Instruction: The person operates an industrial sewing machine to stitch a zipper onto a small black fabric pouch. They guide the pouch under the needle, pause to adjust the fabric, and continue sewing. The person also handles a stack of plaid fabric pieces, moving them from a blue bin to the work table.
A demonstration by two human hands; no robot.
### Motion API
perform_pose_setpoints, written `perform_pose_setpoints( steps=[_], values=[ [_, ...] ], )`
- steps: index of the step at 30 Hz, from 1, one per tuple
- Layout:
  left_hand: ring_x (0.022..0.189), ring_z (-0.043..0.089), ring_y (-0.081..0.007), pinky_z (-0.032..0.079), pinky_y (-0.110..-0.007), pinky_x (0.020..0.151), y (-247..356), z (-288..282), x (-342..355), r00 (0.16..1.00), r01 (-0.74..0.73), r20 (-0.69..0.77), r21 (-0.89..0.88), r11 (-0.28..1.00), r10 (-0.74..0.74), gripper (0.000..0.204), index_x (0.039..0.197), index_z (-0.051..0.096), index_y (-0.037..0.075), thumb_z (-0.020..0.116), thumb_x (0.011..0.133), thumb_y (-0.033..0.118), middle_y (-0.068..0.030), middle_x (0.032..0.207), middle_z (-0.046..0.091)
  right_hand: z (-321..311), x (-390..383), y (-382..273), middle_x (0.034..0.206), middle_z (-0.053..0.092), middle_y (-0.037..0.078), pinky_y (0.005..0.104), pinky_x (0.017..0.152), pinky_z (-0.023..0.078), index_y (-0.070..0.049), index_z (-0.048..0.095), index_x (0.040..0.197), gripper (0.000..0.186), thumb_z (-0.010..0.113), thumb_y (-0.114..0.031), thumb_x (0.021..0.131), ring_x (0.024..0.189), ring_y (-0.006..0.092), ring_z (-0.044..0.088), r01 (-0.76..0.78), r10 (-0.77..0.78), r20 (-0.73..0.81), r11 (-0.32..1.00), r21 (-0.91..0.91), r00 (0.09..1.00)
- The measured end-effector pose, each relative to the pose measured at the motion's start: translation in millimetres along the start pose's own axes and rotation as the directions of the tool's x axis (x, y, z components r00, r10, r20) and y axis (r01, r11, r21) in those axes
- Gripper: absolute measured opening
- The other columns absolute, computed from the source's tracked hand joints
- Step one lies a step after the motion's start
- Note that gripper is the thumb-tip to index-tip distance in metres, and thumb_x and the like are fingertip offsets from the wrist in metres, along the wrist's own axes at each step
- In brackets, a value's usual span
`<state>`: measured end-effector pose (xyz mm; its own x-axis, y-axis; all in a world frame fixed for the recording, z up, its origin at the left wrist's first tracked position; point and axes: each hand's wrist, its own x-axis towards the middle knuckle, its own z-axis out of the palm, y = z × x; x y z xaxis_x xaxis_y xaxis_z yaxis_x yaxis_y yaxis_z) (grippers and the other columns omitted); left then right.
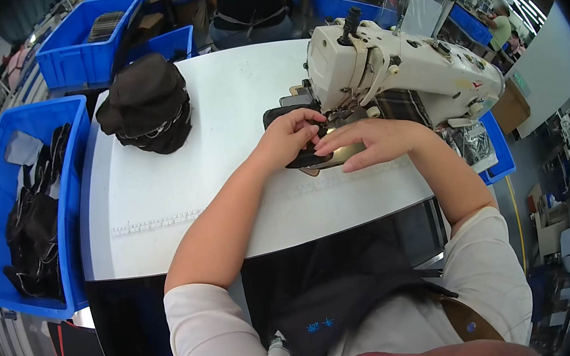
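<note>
A white industrial sewing machine (406, 67) stands at the right of the white table. By its needle area, my left hand (287, 138) has its thumb and fingers closed on the edge of a dark fabric piece (305, 160); parts of that piece are hidden beneath the hand. My right hand (379, 141) is just right of it, fingers stretched out over the shiny metal plate (344, 153), fingertips close to the left hand's. Nothing shows in the right hand. The needle and presser foot are mostly covered by the hands and the machine head.
A stack of dark cloth caps (148, 106) sits at the table's back left. Beside the table, a blue crate (78, 203) holds dark fabric pieces. Another blue crate (96, 59) stands behind. A person (251, 4) sits beyond the far edge. Printed ruler marks (155, 224) run along the tabletop (237, 77).
</note>
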<state>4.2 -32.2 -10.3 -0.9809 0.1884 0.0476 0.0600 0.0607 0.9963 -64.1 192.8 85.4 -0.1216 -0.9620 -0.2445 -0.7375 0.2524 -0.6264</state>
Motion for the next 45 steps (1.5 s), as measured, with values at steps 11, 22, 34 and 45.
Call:
perform_pose_setpoints(
  steps=[11, 22, 34, 45],
  values=[
    [0.083, 0.060, -0.0067, 0.048, -0.023, 0.075, -3, -11, 2, 0.998, 0.048, -0.026, -0.034, 0.998, -0.049, 0.025, 0.128, 0.067, 0.008, 0.060, 0.105, 0.016, 0.0004, 0.091, 0.069, 30, 5, 25, 0.152, 0.054, 0.019, 0.0454, 0.116, 0.042, -0.006, 0.060, 0.144, 0.056, 0.072, -0.025, 0.093, 0.141, 0.0363, 0.050, -0.016, 0.001, -0.076, 0.979, -0.201, 0.997],
    [0.089, 0.069, -0.0228, 0.052, -0.035, 0.082, 22, 37, -13, 0.961, -0.134, 0.039, 0.931, 0.339, 0.272, 0.041, 0.119, 0.067, 0.011, 0.076, 0.080, -0.001, -0.0043, 0.099, 0.073, 83, 0, 76, 0.142, 0.062, 0.015, 0.0426, 0.114, 0.044, -0.001, 0.066, 0.131, 0.045, 0.070, -0.027, 0.095, 0.135, 0.0307, 0.055, 0.177, -0.334, -0.398, 0.907, -0.381, 0.854],
    [0.083, 0.063, -0.0273, 0.050, -0.039, 0.077, 6, 48, 3, 0.934, -0.158, 0.078, 0.965, 0.209, 0.348, 0.034, 0.105, 0.075, 0.011, 0.081, 0.072, 0.004, -0.0041, 0.090, 0.069, 102, 0, 78, 0.095, 0.068, 0.009, 0.0353, 0.083, 0.052, 0.002, 0.071, 0.096, 0.020, 0.065, -0.015, 0.088, 0.094, 0.0235, 0.063, 0.035, -0.456, -0.545, 0.789, -0.614, 0.703],
    [0.078, 0.064, -0.0244, 0.052, -0.036, 0.074, 7, 53, 0, 0.903, -0.247, 0.143, 0.945, 0.217, 0.404, 0.024, 0.104, 0.077, 0.006, 0.078, 0.080, 0.008, -0.0040, 0.089, 0.070, 96, -7, 66, 0.106, 0.068, 0.016, 0.0407, 0.095, 0.050, 0.005, 0.070, 0.100, 0.027, 0.070, -0.017, 0.083, 0.108, 0.0304, 0.062, 0.086, -0.347, -0.371, 0.819, -0.567, 0.861]
  ],
)
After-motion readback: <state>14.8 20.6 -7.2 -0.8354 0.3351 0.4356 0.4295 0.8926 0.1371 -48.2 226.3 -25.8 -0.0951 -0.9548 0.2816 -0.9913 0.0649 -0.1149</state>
